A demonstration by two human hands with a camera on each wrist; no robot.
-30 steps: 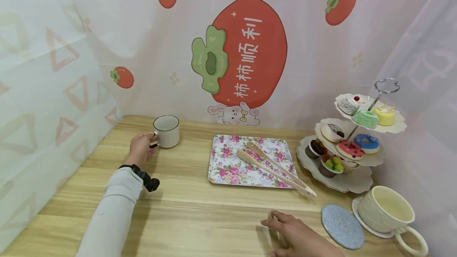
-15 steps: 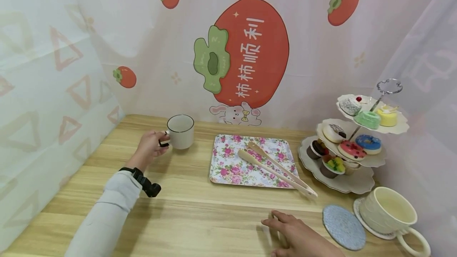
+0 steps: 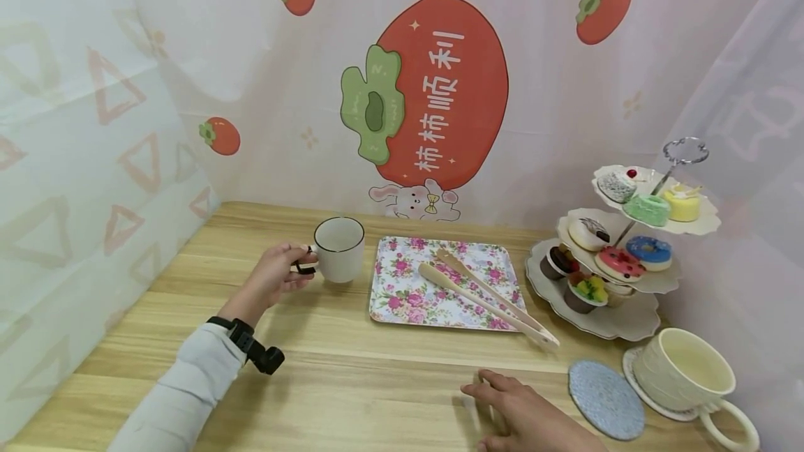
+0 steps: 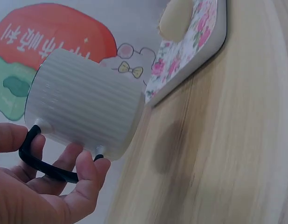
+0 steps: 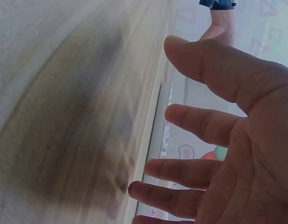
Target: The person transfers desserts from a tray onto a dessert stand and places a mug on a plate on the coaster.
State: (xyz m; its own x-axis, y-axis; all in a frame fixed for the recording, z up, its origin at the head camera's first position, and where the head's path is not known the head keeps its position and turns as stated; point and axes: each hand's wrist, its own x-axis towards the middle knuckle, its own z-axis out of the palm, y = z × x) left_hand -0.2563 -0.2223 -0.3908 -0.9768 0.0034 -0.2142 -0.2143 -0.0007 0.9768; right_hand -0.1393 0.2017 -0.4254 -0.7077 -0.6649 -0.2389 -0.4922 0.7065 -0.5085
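A white ribbed mug with a black rim and black handle is gripped by its handle in my left hand. The left wrist view shows the fingers curled round the handle and the mug raised off the table, its shadow on the wood. Just right of the mug in the head view lies a floral tray, with wooden tongs across it. My right hand hovers over the front of the table, holding nothing, its fingers relaxed and apart.
At the right stands a three-tier stand bearing several small cakes, doughnuts and cups. In front of it are a blue-grey round coaster and a cream cup on a pale coaster. A printed curtain closes off the back.
My left hand has carried the mug rightward across the back of the table and then a little nearer, toward the tray. The right hand stays in place.
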